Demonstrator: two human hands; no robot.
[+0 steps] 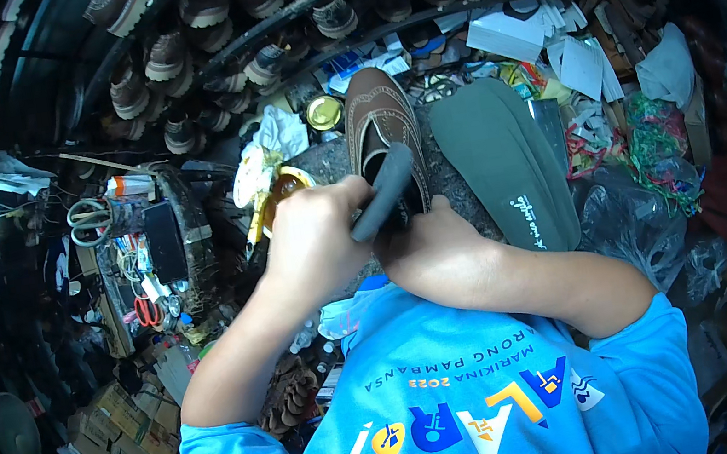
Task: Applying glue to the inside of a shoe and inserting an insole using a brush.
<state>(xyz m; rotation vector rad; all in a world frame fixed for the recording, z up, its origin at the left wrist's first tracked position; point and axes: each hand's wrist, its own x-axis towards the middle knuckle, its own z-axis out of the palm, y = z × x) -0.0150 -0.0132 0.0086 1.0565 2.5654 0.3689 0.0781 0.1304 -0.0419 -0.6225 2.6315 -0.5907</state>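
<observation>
A brown brogue-style shoe [376, 100] lies on the dark work surface in front of me, toe pointing away. My left hand [313, 234] is closed round a dark grey insole [388, 188], whose rounded end bends up over the shoe's opening. At the heel end, my right hand [442, 253] grips the shoe, its thumb along the right side; most of its fingers are hidden. Right of the shoe lie dark green insoles [503, 161], apparently stacked, with light lettering near the closest end.
An open yellowish can [292, 181] stands just beyond my left hand. A round gold lid [324, 113] lies left of the toe. Scissors [90, 221] and a dark phone-like slab [164, 242] lie at the left. Shelves of shoes [334, 17] line the back; plastic bags [636, 216] crowd the right.
</observation>
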